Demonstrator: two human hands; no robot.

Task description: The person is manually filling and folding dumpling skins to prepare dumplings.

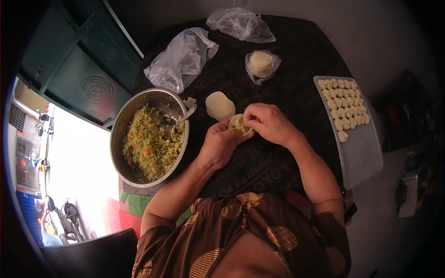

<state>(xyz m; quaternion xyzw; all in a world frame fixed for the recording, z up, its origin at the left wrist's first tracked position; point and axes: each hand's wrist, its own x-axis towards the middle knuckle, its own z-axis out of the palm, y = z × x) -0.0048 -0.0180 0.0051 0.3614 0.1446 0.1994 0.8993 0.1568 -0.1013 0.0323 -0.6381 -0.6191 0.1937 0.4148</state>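
Observation:
A round dumpling wrapper point(235, 121) with chopped filling on it rests in my left hand point(220, 142), whose fingers curl around it from below. My right hand point(270, 122) pinches the wrapper's right edge between thumb and fingertips. Just beyond my left hand lies a small stack of pale wrappers point(219, 105) on the dark table. To the left stands a large steel bowl point(113, 134) of shredded vegetable filling point(153, 143), with a metal spoon point(185, 116) leaning in it. Over at the right, a clear plastic tray point(361, 160) bears rows of folded dumplings point(345, 103).
Another stack of wrappers point(260, 62) sits in an opened plastic bag farther back. Two crumpled clear bags, one at the back left point(183, 58) and one at the far edge point(241, 24), lie on the table. A green metal door point(88, 69) stands beyond the bowl, beside a bright doorway.

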